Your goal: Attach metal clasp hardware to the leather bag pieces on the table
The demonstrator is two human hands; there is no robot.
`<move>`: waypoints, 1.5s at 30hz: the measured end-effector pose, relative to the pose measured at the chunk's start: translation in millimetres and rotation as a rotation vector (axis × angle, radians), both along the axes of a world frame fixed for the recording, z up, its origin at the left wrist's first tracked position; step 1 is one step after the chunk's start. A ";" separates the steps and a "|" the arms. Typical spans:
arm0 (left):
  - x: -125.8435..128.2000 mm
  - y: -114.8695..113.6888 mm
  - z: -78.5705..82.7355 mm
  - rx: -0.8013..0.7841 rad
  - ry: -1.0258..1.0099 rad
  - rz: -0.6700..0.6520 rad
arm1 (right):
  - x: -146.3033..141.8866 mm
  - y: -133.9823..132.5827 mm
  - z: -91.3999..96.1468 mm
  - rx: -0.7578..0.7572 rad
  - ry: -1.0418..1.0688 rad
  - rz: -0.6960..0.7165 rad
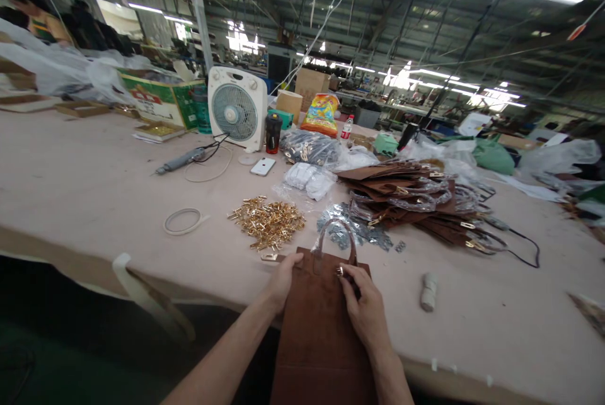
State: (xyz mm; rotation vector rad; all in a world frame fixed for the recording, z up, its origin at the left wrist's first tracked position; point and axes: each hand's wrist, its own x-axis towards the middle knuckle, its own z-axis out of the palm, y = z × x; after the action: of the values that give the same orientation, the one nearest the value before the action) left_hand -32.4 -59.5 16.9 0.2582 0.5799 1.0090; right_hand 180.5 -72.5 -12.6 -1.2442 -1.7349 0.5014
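Observation:
A brown handbag [319, 323] hangs over the table's front edge, its plastic-wrapped handle [336, 227] pointing away from me. My left hand [283, 279] grips the bag's upper left edge, thumb on top. Beside it a strap with a gold metal clasp plate [269, 257] sticks out to the left. In my right hand [363, 298], thumb and fingers pinch a small shiny gold metal fitting [339, 271] against the bag's upper right part. Beyond the bag lie a heap of gold metal fittings [267, 222] and a spread of flat grey metal plates [340, 235].
Stacked brown bags [416, 197] lie at the right, near a grey cylindrical object [428, 291]. A tape roll [182, 221], an electric screwdriver-like tool [182, 160], a phone [263, 166], a fan [237, 109] and a dark bottle [273, 133] stand or lie farther left. A person [40, 14] is at far left.

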 end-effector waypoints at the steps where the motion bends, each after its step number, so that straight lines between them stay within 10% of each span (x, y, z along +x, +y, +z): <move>1: 0.3 -0.2 0.5 0.003 0.000 0.000 | -0.4 -0.1 -0.1 0.003 -0.016 -0.001; 45: 4.6 2.3 -14.1 0.078 0.091 0.122 | -11.3 -6.1 -18.0 0.224 -0.370 -0.076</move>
State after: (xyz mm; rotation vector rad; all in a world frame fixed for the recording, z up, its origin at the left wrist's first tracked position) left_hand -27.8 -57.2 2.8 0.3418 0.6458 1.1440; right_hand 169.2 -78.6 -30.6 -1.2912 -1.9766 0.0274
